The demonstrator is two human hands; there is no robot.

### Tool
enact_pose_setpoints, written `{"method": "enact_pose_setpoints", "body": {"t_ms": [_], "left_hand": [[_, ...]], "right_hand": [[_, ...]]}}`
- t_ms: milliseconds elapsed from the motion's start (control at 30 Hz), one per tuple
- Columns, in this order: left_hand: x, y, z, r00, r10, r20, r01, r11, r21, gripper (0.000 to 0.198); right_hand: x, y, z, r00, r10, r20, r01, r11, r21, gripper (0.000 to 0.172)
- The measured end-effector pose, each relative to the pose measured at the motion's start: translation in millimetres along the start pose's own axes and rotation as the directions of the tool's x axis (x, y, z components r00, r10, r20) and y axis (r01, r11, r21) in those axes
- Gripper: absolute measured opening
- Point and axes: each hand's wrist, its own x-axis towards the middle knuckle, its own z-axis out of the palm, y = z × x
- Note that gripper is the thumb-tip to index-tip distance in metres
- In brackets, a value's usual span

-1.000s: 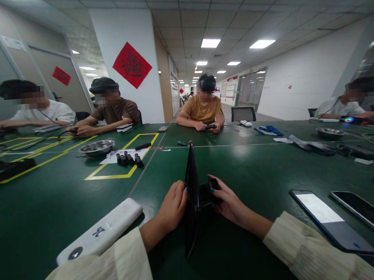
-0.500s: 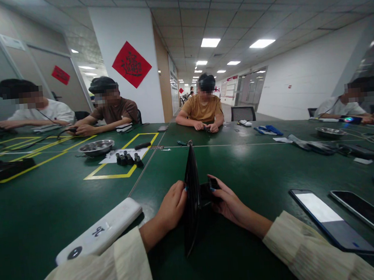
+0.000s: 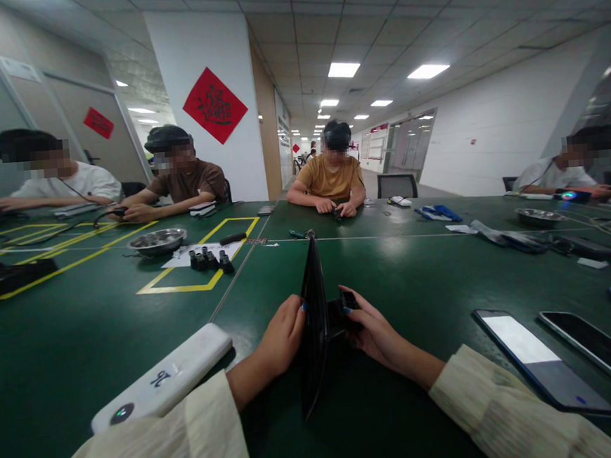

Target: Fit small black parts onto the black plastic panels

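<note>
A thin, flat black panel (image 3: pixel 315 348) stands on edge between my hands, seen almost side-on. A black bracket-like part (image 3: pixel 336 317) juts from its right face. My left hand (image 3: pixel 282 337), fingers closed, presses against the panel's left side and edge. Thumb and fingers of my right hand (image 3: pixel 371 330) are wrapped round the small black block at the end of the bracket-like part. The panel's faces are mostly hidden by the angle. Left of my left forearm lies a white oblong device (image 3: pixel 174 373) with a dark round button.
Two phones (image 3: pixel 549 365) (image 3: pixel 605 346) lie at the right. Several black cylindrical parts (image 3: pixel 210 260) and a metal bowl (image 3: pixel 158 243) sit ahead to the left, near yellow tape. Pliers (image 3: pixel 299 234) lie beyond the panel. Co-workers sit around the green table (image 3: pixel 404 277).
My hands and the black panel keep practically the same position. A small green light now shows in the white device's round button.
</note>
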Motion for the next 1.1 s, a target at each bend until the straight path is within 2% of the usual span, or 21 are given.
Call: {"method": "enact_pose_setpoints", "body": {"t_ms": [133, 367, 600, 700, 800, 967, 1100], "left_hand": [[0, 0, -1.1, 0.999, 0.039, 0.025, -0.041, 0.998, 0.057, 0.035], [0, 3, -4.7, 0.987, 0.16, -0.014, -0.14, 0.901, 0.41, 0.034], [-1, 2, -2.8, 0.97, 0.235, -0.056, -0.173, 0.838, 0.518, 0.03], [-1, 4, -2.8, 0.975, 0.214, -0.06, -0.156, 0.853, 0.498, 0.028], [-1, 8, -4.5, 0.988, 0.139, -0.062, -0.097, 0.89, 0.446, 0.031], [1, 10, -7.4, 0.999, -0.003, -0.045, 0.019, 0.935, 0.355, 0.041], [3, 8, -6.5, 0.999, -0.038, -0.028, 0.044, 0.951, 0.306, 0.049]], "right_hand": [[-1, 0, 0, 1.0, 0.005, -0.002, -0.005, 1.0, 0.008, 0.068], [0, 0, 0, 1.0, 0.009, -0.019, -0.008, 1.0, 0.021, 0.065], [1, 2, -1, 1.0, 0.01, -0.025, -0.01, 1.0, 0.008, 0.066], [1, 1, -1, 0.999, 0.01, -0.031, -0.01, 1.0, 0.015, 0.067], [0, 0, 1, 1.0, 0.01, -0.028, -0.01, 1.0, 0.018, 0.067], [-1, -1, 1, 1.0, 0.024, -0.02, -0.024, 1.0, -0.017, 0.071], [0, 0, 0, 1.0, 0.017, -0.018, -0.017, 0.999, -0.028, 0.071]]}}
